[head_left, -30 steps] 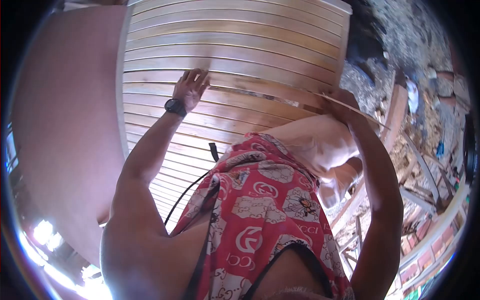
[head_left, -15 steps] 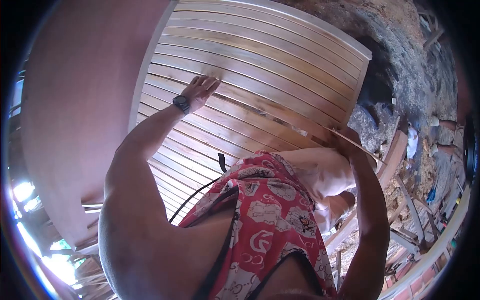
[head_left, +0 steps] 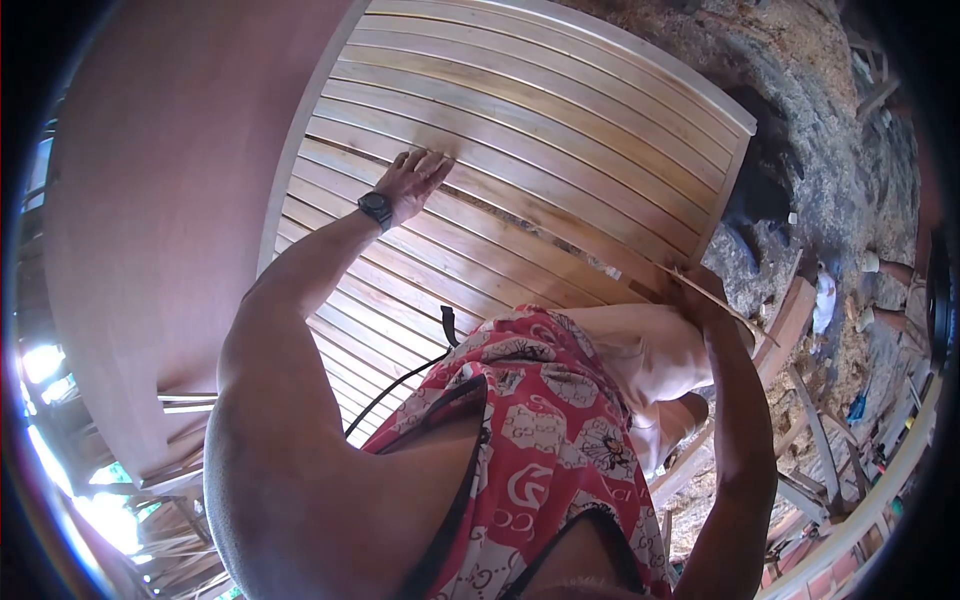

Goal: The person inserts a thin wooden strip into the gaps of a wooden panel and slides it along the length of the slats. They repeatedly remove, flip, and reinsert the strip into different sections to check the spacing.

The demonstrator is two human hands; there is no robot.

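Note:
A slatted wooden panel (head_left: 560,95) lies in front of me, with long narrow boards set in a frame. My left hand (head_left: 415,182), with a black watch at the wrist, rests on the boards near the panel's left side, fingers stretched out. From beside it a dark gap (head_left: 515,220) between two boards runs toward the right edge. At that end, my right hand (head_left: 697,292) is closed on a thin wooden strip (head_left: 728,303). Its fingers are in shadow and partly hidden, close to the board's end (head_left: 645,268).
A large smooth brown board (head_left: 160,230) stands along the left. Wood offcuts (head_left: 815,420) and sawdust lie on the ground at right, near a dark patch (head_left: 765,170). At the far right another person's feet (head_left: 888,270) show.
The whole view has shifted slightly, moving the panel and my left hand a little right in the picture. Both hands keep nearly the same places on the panel.

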